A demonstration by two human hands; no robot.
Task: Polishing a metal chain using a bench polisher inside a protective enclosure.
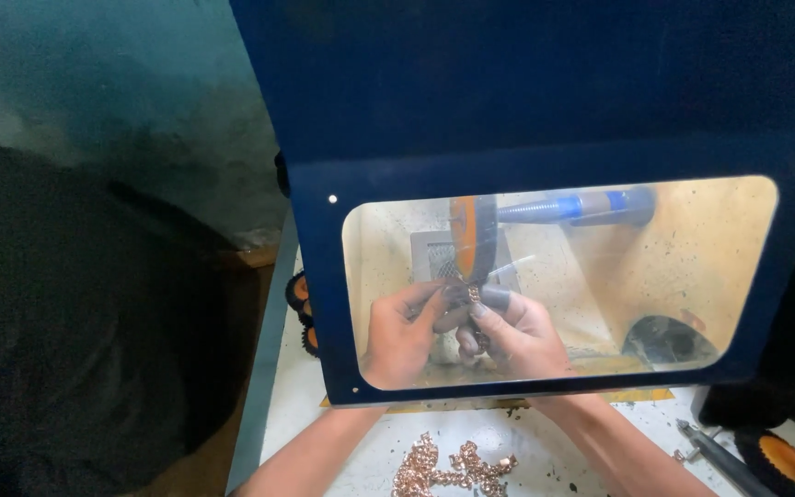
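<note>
1. Head view, hands: behind the clear window (692, 248) of the dark blue guard hood (545, 92), the left hand (402, 336) and right hand (517, 336) are close together, both pinched shut on a small metal piece (474, 294) held just under the orange-faced polishing wheel (471, 237). Whether the piece touches the wheel cannot be told.
2. Head view, risks: the fingertips sit very near the wheel, so a slip could likely bring them against it. A loose end of the piece could probably catch and be pulled from the grip. The window is dusty and may hide the contact point.
3. Head view, containers: the hood encloses the wheel, its blue spindle (572, 207) and a round dark opening (669, 340) at the lower right. Outside it, a pile of copper-coloured chains (448, 469) lies loose on the white bench (600, 442).
</note>
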